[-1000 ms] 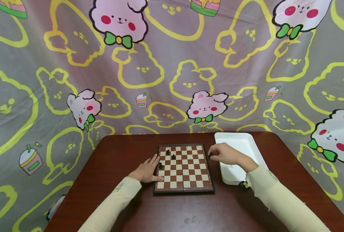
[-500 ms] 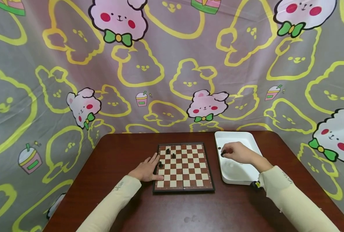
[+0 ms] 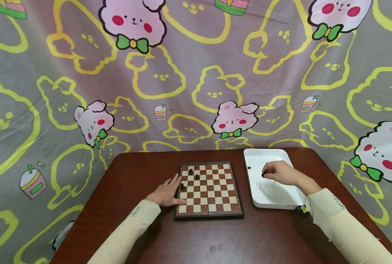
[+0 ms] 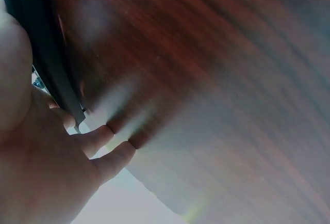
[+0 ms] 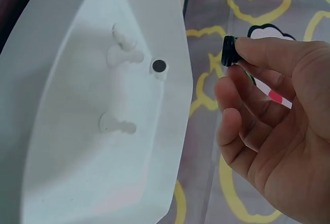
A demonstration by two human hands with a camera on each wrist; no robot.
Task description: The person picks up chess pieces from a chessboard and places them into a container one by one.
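My right hand (image 3: 280, 172) is over the white tray (image 3: 253, 200), pinching a black chess piece (image 5: 230, 51) between thumb and fingertips; most of the piece is hidden by the fingers. Several white chess pieces (image 5: 117, 124) lie in the tray, one of them showing a dark round base (image 5: 159, 66). At the left edge of the chessboard (image 3: 216, 190) rests my left hand (image 3: 165, 194), fingers spread along the frame and thumb across the near corner squares. Three black chess pieces stand on the board's left half: one at the far side (image 3: 190, 171), a second (image 3: 197, 177) and a third (image 3: 182, 186) near the fingertips.
Both board and tray sit on a dark reddish wooden table (image 3: 212, 238). The tray is to the right of the board, with a gap of tabletop between them. A patterned cloth (image 3: 189, 84) hangs behind and around the sides.
My right hand has moved right, from beside the board's right edge to over the tray, with the black chess piece still pinched. My left hand has stayed on the board.
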